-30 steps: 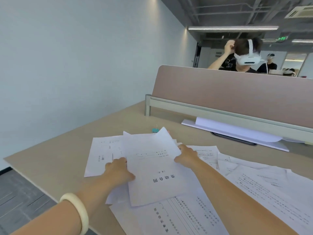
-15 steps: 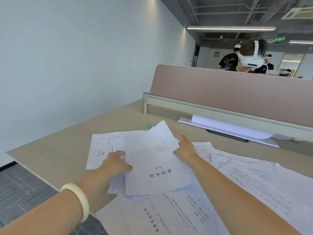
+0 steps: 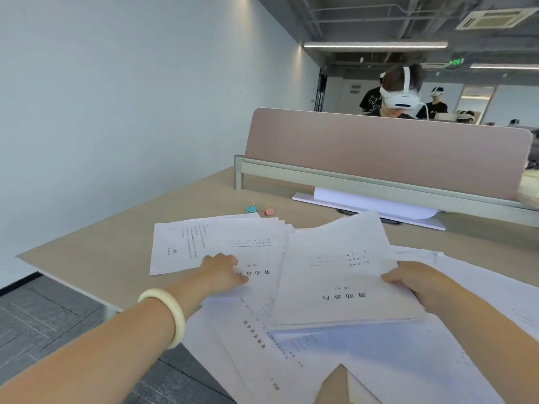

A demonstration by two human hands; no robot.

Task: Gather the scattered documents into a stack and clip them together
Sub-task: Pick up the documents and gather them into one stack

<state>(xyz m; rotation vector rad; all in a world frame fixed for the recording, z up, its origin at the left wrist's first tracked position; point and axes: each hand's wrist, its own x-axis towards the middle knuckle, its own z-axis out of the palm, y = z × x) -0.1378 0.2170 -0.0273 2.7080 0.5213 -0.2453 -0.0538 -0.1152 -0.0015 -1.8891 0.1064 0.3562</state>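
White printed documents lie scattered over the tan desk [image 3: 122, 252]. My right hand [image 3: 414, 284] grips the right edge of a title sheet [image 3: 338, 275] and holds it lifted above the others. My left hand [image 3: 224, 269] lies on a second title sheet [image 3: 256, 252] on the desk, fingers curled at its lower edge. Another page [image 3: 178, 246] sticks out to the left. More sheets [image 3: 364, 360] spread toward me and to the right. A blue binder clip [image 3: 251, 209] and a pink binder clip [image 3: 268, 212] sit just beyond the papers.
A pink partition [image 3: 379, 153] closes the desk's far side, with a white stand and paper roll [image 3: 370, 205] at its foot. A person wearing a white headset sits behind it. The desk's left edge [image 3: 70, 287] drops to grey floor.
My right hand has carried the top title sheet to the right and up, uncovering a second title sheet and the two clips. My left hand let go of it and moved onto the uncovered sheet.
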